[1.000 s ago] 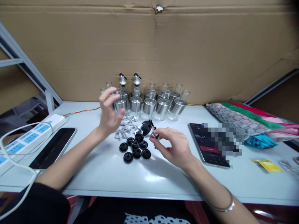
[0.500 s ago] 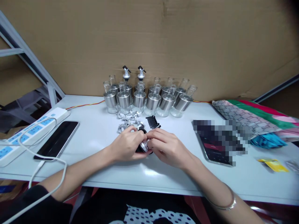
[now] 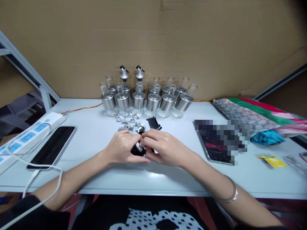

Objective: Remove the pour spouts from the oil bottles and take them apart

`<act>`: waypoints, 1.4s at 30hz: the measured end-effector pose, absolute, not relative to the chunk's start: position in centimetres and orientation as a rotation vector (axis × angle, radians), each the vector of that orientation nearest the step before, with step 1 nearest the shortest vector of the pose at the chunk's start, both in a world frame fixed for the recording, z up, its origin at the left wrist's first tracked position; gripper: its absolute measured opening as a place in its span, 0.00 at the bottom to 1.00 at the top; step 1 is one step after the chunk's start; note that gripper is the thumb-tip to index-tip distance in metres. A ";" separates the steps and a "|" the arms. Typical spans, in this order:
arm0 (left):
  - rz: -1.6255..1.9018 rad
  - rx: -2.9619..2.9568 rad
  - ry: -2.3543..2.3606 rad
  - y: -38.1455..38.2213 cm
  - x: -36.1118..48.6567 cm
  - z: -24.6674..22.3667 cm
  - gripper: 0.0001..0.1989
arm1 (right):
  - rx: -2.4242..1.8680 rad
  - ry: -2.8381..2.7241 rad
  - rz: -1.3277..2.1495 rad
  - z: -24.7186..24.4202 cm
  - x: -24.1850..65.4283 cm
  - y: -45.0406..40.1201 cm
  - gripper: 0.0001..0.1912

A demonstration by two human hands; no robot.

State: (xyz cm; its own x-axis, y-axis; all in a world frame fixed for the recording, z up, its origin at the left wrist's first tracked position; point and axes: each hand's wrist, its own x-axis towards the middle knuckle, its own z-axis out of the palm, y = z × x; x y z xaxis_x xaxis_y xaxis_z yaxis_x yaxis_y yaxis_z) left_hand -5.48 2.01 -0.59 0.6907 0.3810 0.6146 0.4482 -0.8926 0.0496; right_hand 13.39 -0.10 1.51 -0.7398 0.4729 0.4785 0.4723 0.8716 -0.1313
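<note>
Close to the front of the table, my left hand point(image 3: 123, 145) is wrapped round a black and silver pourer spout point(image 3: 138, 147), partly hidden by the fingers. My right hand point(image 3: 164, 147) meets it from the other side, fingertips pinched together against the spout; whether they hold a separate small part cannot be seen. Just beyond the hands lies a loose pile of silver pourer tops point(image 3: 129, 120). Beside it, small black levers point(image 3: 153, 123) are lined up in a row.
Two rows of steel-sleeved glass bottles point(image 3: 138, 101) stand at the back; two rear ones carry pourer spouts point(image 3: 124, 74). At left are a phone point(image 3: 54, 147), a power strip point(image 3: 31, 135) and a white cable. Rightward lie another phone point(image 3: 213, 143), a yellow packet point(image 3: 274, 161) and folded fabric point(image 3: 259, 118).
The whole view has shifted slightly. My hands stay together at the spout; my right fingers have closed in over it and my left thumb reaches out straighter beneath.
</note>
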 end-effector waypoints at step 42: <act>-0.838 -2.752 -0.481 2.5 -5.7 -1.0 0.11 | -1.412 -2.687 -0.043 0.4 12.6 -0.9 0.19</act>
State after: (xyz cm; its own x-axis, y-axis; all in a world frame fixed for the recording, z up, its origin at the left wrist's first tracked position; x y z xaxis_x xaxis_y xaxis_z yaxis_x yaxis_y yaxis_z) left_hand -5.66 2.54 -0.96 0.7831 0.2434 0.5723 0.3715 -0.9211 -0.1167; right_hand 12.56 -0.90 0.39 -0.5629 0.8196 0.1067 0.8226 0.5681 -0.0241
